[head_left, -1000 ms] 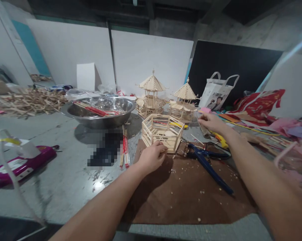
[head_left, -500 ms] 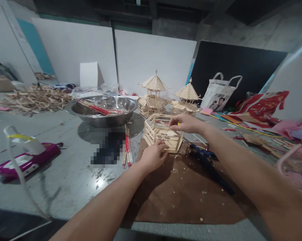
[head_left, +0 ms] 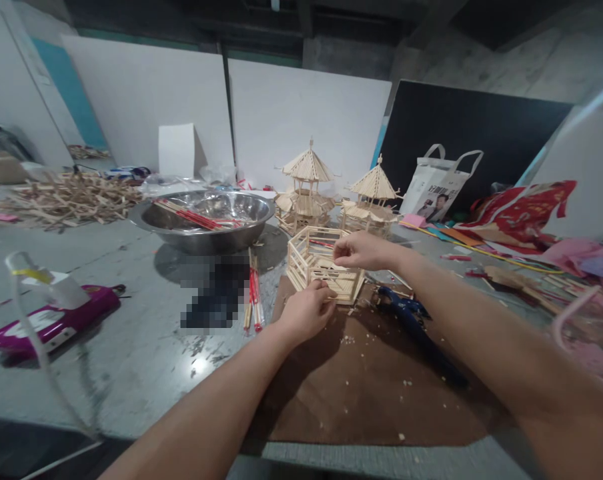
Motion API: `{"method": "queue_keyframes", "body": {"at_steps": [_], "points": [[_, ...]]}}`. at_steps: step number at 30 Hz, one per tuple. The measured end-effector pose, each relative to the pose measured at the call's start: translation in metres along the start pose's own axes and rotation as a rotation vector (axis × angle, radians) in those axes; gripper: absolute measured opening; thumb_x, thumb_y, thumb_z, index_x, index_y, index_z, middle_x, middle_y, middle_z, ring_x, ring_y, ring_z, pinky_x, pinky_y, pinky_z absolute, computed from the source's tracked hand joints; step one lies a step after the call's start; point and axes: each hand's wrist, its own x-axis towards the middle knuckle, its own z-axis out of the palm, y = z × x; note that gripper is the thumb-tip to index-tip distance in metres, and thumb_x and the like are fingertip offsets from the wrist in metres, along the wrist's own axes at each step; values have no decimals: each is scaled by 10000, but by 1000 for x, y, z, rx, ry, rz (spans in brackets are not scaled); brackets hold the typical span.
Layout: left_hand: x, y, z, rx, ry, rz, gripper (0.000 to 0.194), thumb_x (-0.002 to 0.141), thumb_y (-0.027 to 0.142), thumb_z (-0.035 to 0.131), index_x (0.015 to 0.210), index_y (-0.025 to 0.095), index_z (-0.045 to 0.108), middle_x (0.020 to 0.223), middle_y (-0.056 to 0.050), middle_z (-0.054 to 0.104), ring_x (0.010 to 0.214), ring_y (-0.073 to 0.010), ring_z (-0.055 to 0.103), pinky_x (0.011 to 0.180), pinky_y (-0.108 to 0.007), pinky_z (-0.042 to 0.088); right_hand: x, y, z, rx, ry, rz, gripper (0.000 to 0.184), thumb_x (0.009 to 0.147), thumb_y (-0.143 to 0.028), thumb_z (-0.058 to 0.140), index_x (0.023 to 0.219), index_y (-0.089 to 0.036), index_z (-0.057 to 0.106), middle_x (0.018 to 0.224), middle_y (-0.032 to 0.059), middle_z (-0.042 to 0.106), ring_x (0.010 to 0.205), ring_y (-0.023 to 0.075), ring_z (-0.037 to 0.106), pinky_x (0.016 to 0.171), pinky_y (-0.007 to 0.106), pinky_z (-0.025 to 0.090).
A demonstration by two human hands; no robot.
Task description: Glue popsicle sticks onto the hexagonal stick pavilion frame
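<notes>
A six-sided model base of pale wooden sticks (head_left: pixel 349 291), with railing-like walls, sits on the brown mat (head_left: pixel 371 407). My left hand (head_left: pixel 309 310) lies at its near side, fingers curled against the front railing. Over the right part of the base is my right hand (head_left: pixel 361 251), its thumb and fingers pinched together above the floor of sticks. Anything between those fingertips is too small to make out. A blue long-handled tool (head_left: pixel 421 337), its kind unclear, lies right of the base under my right forearm.
Behind the base stand two finished-looking stick pavilions (head_left: pixel 307 167) (head_left: pixel 376 183). A steel basin (head_left: pixel 206 237) holds red-wrapped sticks; more stick packets (head_left: pixel 254 297) lie nearer. To the left are a purple power strip (head_left: pixel 56 317) and a wood-strip pile (head_left: pixel 76 197); a white bag (head_left: pixel 436 183) stands right.
My right hand has shifted slightly left and down over the base. My left hand stays at the front railing, and the base has not visibly moved.
</notes>
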Motion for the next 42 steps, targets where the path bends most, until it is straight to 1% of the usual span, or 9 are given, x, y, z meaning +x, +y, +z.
{"method": "queue_keyframes", "body": {"at_steps": [6,13,21,30,36,42], "points": [[0,1,0,-2,-12,-21,254,804,283,389,908,228,614,964,-38,562,827,-157,558,724,-256,425,1,-5,0,-108,-9,-27,138,697,-227,504,748,-176,621,731,23,637,640,112,522,543,202,319],[-1,-2,2,22,9,7,242,806,284,383,894,245,606,941,-27,564,816,-168,573,711,-265,430,5,-8,4,-251,-23,-59,158,706,-220,499,769,-189,640,741,32,653,648,126,534,561,217,316],[-1,-1,2,24,1,3,242,807,286,384,897,239,604,954,-32,563,815,-162,571,713,-259,426,4,-13,4,-279,-28,-55,170,717,-218,484,775,-188,641,757,43,658,673,144,543,564,231,317],[-1,-1,1,55,-27,-7,254,814,304,378,914,250,605,946,-27,559,802,-153,567,698,-248,417,5,-13,4,-291,-43,-40,165,710,-214,486,765,-191,640,752,30,657,659,129,541,548,219,308],[-1,-3,2,47,-24,-13,247,813,303,387,925,258,602,979,-22,558,819,-148,565,713,-243,418,5,-12,3,-318,-41,-48,163,705,-222,492,766,-199,642,744,23,657,655,128,540,536,213,302],[0,-3,3,42,-9,-4,251,810,298,383,909,252,609,959,-26,564,793,-152,567,695,-251,420,6,-12,3,-304,-38,-60,154,707,-238,504,767,-203,641,726,11,652,635,114,534,524,206,293]]}}
